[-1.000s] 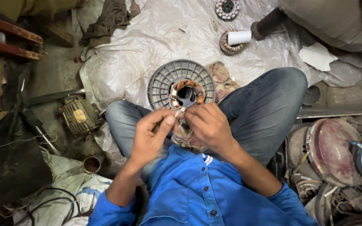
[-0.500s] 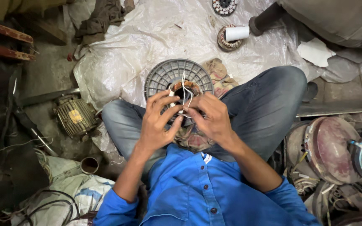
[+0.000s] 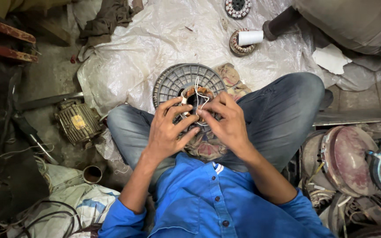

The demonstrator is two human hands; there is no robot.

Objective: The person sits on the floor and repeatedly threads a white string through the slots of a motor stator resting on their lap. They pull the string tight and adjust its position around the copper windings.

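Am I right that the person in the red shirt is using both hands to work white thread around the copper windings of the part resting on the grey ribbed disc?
Not quite: the head view shows a blue shirt, not red. The rest holds: left hand and right hand work white thread at the copper windings on the grey ribbed disc.

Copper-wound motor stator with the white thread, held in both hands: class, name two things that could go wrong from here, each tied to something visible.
1. The thin white thread loops loose above the copper-wound motor stator; it might snag or slip off the coils.
2. The left hand and right hand support the stator over the lap, fingertips crowded at the windings; a slack grip could let it tip onto the grey ribbed round cover.
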